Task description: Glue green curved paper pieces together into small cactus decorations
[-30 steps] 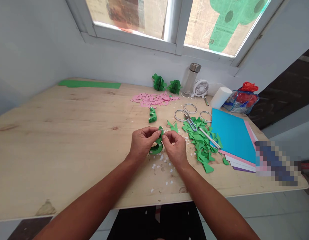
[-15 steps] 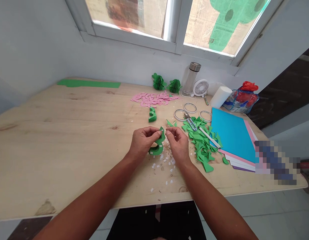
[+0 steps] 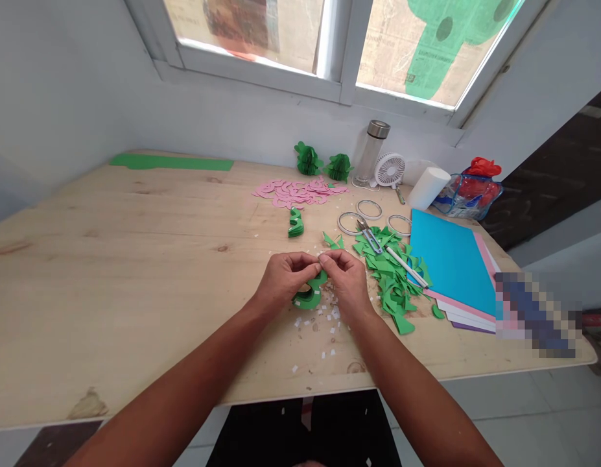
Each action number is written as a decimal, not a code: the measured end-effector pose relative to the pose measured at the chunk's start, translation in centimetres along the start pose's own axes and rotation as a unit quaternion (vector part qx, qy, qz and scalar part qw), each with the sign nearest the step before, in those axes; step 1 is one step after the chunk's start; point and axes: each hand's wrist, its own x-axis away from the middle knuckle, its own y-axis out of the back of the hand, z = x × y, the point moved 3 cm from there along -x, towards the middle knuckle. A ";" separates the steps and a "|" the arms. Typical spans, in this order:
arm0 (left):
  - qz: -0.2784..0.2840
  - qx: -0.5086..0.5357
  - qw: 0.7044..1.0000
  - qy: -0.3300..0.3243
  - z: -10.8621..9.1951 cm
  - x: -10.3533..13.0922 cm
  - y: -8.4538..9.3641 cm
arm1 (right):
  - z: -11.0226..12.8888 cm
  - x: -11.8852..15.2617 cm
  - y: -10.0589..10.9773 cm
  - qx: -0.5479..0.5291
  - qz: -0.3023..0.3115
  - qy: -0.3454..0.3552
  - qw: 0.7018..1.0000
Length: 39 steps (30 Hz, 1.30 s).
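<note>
Between my hands is a curved, layered green paper cutout (image 3: 307, 299) with small white tape pieces on its surface. My left hand (image 3: 285, 279) pinches its upper left part between thumb and fingers. My right hand (image 3: 347, 280) is closed in a pinch at the cutout's top end, its fingertips meeting those of my left hand. Whatever lies between the right fingertips is hidden. Small white paper bits (image 3: 335, 312) lie scattered on the wooden table (image 3: 135, 292) below. A similar stack of green cutouts (image 3: 295, 223) lies just beyond my hands.
Green scraps (image 3: 395, 295) lie at right with snips (image 3: 369, 236) and a white pen (image 3: 407, 267). Near them are tape rolls (image 3: 369, 209) and blue sheets (image 3: 448, 259). Pink cutouts (image 3: 295, 192), green paper ornaments (image 3: 308, 159), a bottle (image 3: 371, 152) and a fan (image 3: 389, 170) stand or lie behind.
My right fingertips have moved left and now meet the left ones at the cutout's top. The cutout has shifted slightly down and toward the right.
</note>
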 end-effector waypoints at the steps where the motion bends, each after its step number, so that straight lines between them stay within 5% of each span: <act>1: 0.004 0.003 1.000 0.003 0.0 0.0 0.0 | 0.0 0.0 0.0 -0.002 -0.003 -0.002 1.000; 23: 0.123 0.024 0.992 -0.013 -0.5 0.2 -0.4 | -0.1 -0.7 1.0 -0.083 -0.087 -0.004 0.993; 28: 0.092 0.034 0.995 -0.011 -0.6 0.1 -0.3 | 0.0 -0.7 0.6 -0.103 -0.054 -0.032 0.993; 33: -0.005 0.073 0.997 -0.026 -0.7 -0.1 0.2 | 0.1 -0.3 0.2 -0.095 -0.016 -0.073 0.993; 39: -0.072 0.065 0.994 -0.054 -0.7 -0.2 0.7 | 0.0 0.0 -0.6 -0.047 0.053 -0.055 0.996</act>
